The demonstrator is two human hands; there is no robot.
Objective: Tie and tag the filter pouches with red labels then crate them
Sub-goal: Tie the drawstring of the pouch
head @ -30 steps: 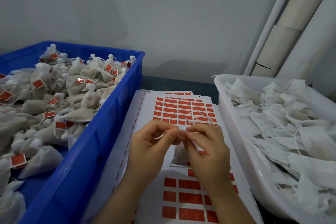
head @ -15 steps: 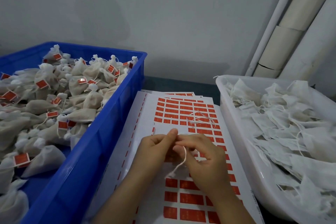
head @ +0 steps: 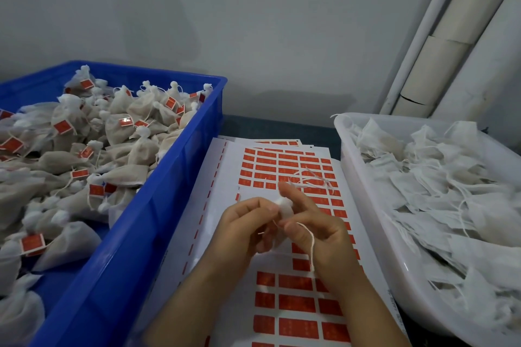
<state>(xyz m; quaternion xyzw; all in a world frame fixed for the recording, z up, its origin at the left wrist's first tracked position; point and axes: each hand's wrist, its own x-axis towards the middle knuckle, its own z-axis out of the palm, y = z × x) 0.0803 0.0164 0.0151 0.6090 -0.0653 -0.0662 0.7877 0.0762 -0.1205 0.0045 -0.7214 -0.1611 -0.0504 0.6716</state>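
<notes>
**Blue crate** (head: 174, 205): fills the 9 o'clock side of the view. Contents: a heap of tied pouches (head: 121, 110), beige with bunched necks. Many carry a red label on a string.

**White tub** (head: 394, 256): fills the 3 o'clock side. Contents: untied pouches (head: 451, 191), flat and white, with loose strings lying among them.

**Label sheets** (head: 296, 301): stacked on the desk (head: 267, 125) between the two containers, running from centre to 6 o'clock. They are printed with rows of red labels.

**Left hand** (head: 242, 229) and **right hand** (head: 318, 236): above the sheets, at centre.
- Left grip: fingers curled, pinching one small white pouch (head: 284, 207) from its 9 o'clock side.
- Right grip: thumb and curled fingers closed on the same pouch from its 3 o'clock side, with the index finger raised toward 12 o'clock.

**String** (head: 311, 245): hangs from the right grip toward 6 o'clock.
</notes>
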